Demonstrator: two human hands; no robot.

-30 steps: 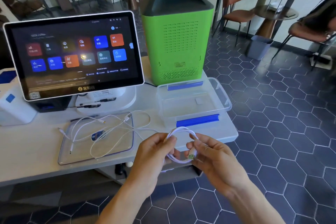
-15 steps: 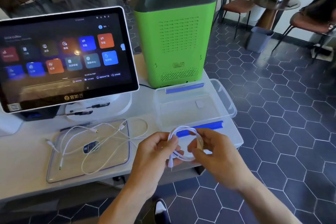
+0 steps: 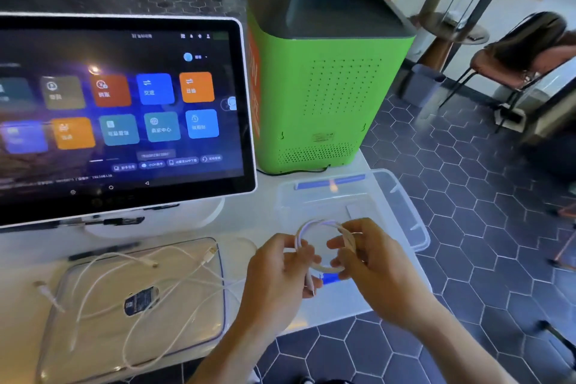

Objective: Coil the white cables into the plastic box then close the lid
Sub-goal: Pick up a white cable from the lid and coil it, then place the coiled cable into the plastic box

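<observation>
A small ring of coiled white cable (image 3: 321, 246) is held between both hands, in the air over the near edge of the table (image 3: 343, 305). The left hand (image 3: 280, 271) pinches the ring's left side between thumb and fingers, and a plug end hangs down just below that pinch. The right hand (image 3: 367, 256) is curled round the ring's right side, its fingers wrapped over the loops. Directly behind the hands the open plastic box (image 3: 402, 206) is seen, clear-walled with blue clips, and it appears to hold nothing yet, though glare on the plastic makes this uncertain. To the left of the grip the lid (image 3: 93, 337) lies flat, and the loose white cables (image 3: 174, 284) are spread in slack tangles across it. Beyond these stand a touchscreen (image 3: 124, 109) and a green cabinet (image 3: 327, 87).

The cable is judged to be light, limp and slightly springy, so a released coil is likely to open out. It is best gripped across all loops at once, at one point on the ring, and laid flat in the box before being let go. The plugs are the only stiff parts and can be tucked inside the ring.
</observation>
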